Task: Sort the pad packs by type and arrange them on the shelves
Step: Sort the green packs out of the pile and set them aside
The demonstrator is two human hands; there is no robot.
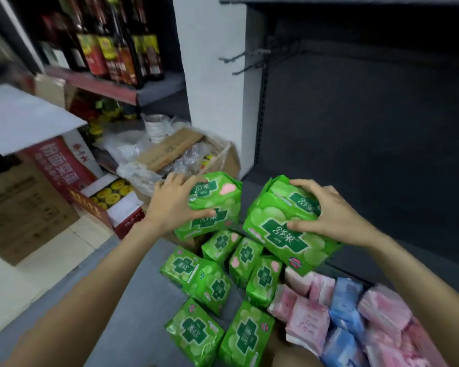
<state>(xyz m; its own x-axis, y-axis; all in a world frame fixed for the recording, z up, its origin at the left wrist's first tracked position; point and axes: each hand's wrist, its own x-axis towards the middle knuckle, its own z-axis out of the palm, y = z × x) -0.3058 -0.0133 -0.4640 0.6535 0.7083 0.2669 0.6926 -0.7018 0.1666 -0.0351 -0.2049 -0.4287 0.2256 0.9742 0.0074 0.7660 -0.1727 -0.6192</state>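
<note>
My left hand [175, 205] grips a stack of green pad packs [210, 207] at centre frame, fingers curled over the top and thumb along the side. My right hand [326, 210] grips a second green stack [284, 229] just right of centre, fingers wrapped over its upper edge. More green packs [223, 287] lie in the lower centre; pink packs [308, 321] and blue packs [347, 305] lie in the lower right. The dark shelf bay [368, 133] in the upper right holds no packs.

Procedure, as I judge it: keep both stacks squeezed so the slippery wrappers do not slide apart. Carry green only. Set the stacks down flat on the shelf, labels outward, edges flush.
</note>
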